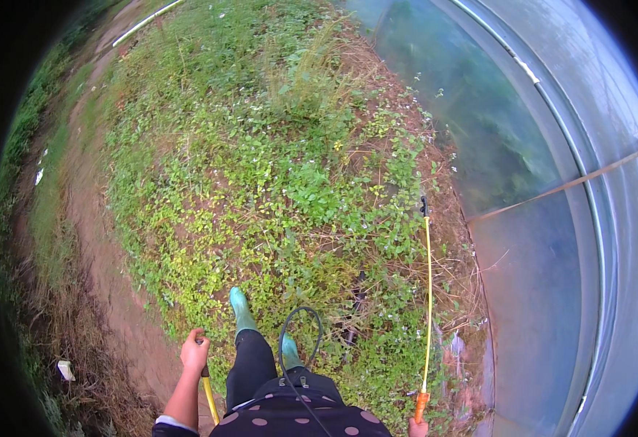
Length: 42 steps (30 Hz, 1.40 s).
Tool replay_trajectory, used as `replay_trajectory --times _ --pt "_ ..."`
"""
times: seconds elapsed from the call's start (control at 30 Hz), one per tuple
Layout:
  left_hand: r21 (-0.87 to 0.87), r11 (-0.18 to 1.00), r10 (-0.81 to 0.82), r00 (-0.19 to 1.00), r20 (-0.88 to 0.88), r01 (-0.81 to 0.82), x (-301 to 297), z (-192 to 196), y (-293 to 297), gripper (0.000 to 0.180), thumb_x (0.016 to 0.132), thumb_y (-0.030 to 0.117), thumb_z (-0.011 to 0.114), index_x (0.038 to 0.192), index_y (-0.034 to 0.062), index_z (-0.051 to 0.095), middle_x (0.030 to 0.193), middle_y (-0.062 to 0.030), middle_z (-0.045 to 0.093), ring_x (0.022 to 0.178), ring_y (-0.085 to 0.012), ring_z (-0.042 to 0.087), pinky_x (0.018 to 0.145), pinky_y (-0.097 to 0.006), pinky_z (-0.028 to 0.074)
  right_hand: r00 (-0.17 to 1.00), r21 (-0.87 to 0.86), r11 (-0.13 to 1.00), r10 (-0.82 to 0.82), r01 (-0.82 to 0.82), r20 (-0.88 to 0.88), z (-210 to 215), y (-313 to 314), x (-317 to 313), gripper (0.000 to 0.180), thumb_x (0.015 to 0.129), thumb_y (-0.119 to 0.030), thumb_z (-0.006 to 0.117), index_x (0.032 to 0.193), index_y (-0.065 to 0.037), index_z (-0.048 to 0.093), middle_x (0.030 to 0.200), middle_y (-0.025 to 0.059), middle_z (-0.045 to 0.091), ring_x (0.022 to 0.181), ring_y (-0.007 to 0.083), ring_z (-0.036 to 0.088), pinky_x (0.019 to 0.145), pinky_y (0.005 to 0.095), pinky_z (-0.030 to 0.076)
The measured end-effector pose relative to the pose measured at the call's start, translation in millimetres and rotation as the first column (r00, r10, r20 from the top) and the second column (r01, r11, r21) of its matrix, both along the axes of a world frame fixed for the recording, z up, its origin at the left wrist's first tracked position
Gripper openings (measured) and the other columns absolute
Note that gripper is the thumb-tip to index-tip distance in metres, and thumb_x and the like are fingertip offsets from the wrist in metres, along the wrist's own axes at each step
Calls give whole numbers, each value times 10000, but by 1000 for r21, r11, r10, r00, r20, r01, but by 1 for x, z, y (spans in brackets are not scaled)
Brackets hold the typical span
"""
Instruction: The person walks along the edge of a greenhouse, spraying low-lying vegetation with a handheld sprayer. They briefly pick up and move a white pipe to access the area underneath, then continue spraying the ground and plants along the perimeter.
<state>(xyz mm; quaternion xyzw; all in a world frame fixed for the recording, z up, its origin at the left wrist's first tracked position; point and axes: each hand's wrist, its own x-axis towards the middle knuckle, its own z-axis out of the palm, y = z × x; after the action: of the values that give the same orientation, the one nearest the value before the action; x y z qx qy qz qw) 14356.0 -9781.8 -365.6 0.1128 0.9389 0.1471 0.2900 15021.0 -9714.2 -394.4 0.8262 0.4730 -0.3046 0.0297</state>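
Note:
My right hand [418,428], at the lower edge, is closed round the orange handle of a spray wand [429,306]. The wand's thin yellow tube points forward over the weeds, ending in a black nozzle [425,207]. On the left, my left hand [194,351] grips the dark upper end of a yellow pump lever [209,397], held beside my hip. A black hose [319,328] loops out in front of my waist. Any tank it joins is out of sight. No spray can be made out at the nozzle.
Low green weeds [260,175] cover the ground ahead of my green boots [242,309]. Along the right runs a plastic-film greenhouse wall [530,291] with metal pipes. A bare dirt path [115,269] lies left. A white pipe [148,22] is at the far left.

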Motion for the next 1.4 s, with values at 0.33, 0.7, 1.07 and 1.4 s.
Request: replay_trajectory --times 0.33,0.7,1.07,1.4 --pt "-532 842 -30 992 127 93 -47 -66 -2 385 730 366 520 989 84 563 953 -139 594 879 -268 579 751 -363 452 972 257 953 -105 159 -209 -6 63 -72 162 679 -162 587 634 -31 504 524 -5 469 466 79 423 436 259 364" --pt "-375 927 107 961 254 -4 -84 -63 -30 331 729 304 516 866 15 603 707 -105 630 740 -195 615 663 -313 473 998 360 933 28 -6 -56 51 207 -220 277 678 -271 640 724 -7 574 566 93 543 492 166 495 521 319 415" --pt "243 751 227 587 777 -614 -73 0 -43 172 752 134 567 809 -28 558 456 -35 497 534 -181 574 558 -306 480 992 284 950 118 -126 44 42 223 -235 314 673 -338 645 764 -42 598 637 93 583 581 193 551 606 320 431" --pt "592 144 -895 151 419 -793 -22 168 -51 228 688 112 603 775 -95 561 513 -99 563 546 -253 584 729 -480 446 948 340 923 254 -178 -193 -10 263 -297 297 790 -320 544 806 -26 507 635 41 509 554 149 493 530 298 403"
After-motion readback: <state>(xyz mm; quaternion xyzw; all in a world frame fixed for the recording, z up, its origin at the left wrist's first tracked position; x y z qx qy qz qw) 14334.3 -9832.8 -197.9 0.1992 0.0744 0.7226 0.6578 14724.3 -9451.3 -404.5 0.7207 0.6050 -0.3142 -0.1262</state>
